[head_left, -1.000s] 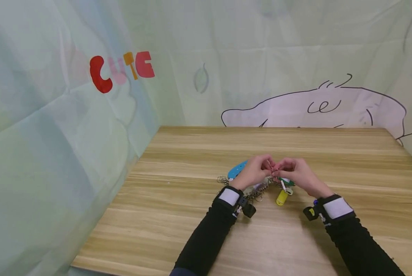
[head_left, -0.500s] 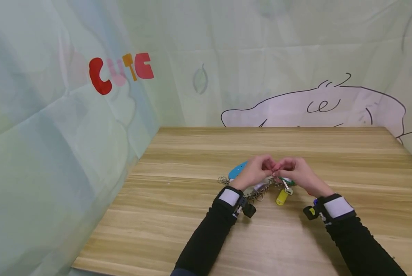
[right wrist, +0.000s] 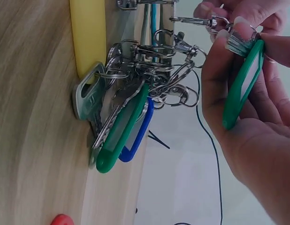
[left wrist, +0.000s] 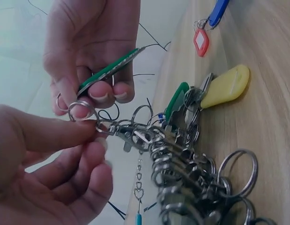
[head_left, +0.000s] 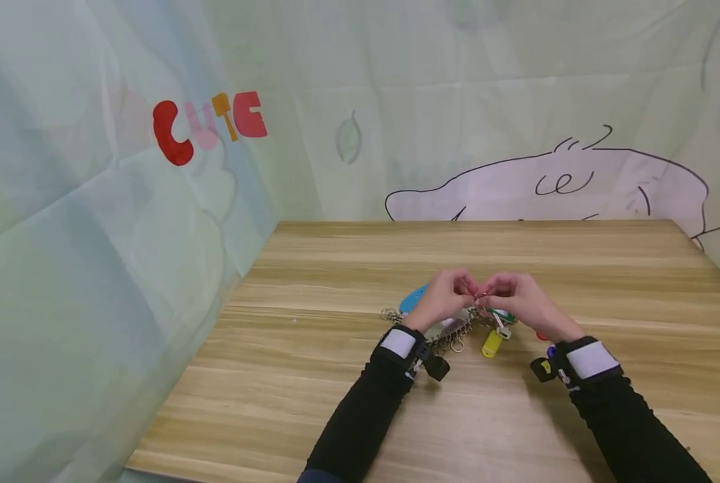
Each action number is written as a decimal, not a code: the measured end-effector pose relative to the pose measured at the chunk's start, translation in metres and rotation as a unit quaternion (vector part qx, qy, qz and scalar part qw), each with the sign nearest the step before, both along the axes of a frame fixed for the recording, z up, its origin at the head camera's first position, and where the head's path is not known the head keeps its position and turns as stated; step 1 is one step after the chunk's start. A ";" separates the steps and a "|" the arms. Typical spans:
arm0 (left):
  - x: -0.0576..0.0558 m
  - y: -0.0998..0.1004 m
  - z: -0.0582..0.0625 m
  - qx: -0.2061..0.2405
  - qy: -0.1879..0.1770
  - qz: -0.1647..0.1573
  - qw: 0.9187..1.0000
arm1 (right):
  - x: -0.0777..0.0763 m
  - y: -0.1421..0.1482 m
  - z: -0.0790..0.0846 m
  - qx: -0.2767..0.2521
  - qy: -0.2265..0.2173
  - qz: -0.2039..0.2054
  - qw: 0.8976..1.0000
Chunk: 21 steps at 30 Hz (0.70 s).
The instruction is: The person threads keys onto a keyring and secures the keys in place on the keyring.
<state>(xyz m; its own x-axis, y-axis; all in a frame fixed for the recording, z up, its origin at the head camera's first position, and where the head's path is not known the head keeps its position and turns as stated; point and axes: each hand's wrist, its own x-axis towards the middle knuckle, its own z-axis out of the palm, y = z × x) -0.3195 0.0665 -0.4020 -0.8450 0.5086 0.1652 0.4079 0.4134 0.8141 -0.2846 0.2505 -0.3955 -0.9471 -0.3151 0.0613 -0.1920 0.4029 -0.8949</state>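
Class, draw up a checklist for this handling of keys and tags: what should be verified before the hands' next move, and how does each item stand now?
1. Left hand pinching the clasp: ok.
2. Right hand holding a green tag: ok.
3. Ring linked to the clasp: cannot tell; fingers cover the join.
4. Yellow tag clear of both hands: ok; it lies on the table.
5. Blue tag in full view: not ok; a second green tag partly hides it in the right wrist view.

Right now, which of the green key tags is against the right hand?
The green tag lying against the fingers of the right hand; the other green tag is apart from that hand, overlapping the blue tag.
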 end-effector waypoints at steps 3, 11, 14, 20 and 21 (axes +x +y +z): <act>0.000 -0.001 0.001 -0.006 0.001 -0.009 1.000 | 0.000 0.000 0.000 0.003 -0.003 -0.003 1.000; 0.002 0.000 0.000 0.006 0.014 -0.010 1.000 | 0.000 0.002 -0.002 -0.004 -0.020 -0.017 1.000; 0.001 0.000 -0.002 0.010 0.010 -0.004 1.000 | 0.000 0.001 -0.002 -0.010 -0.017 -0.010 1.000; -0.001 -0.001 -0.001 0.013 -0.015 -0.001 1.000 | -0.001 0.000 -0.001 -0.007 -0.014 -0.002 1.000; -0.002 -0.001 -0.001 0.008 -0.017 -0.003 1.000 | -0.001 -0.001 0.000 -0.005 -0.015 -0.003 1.000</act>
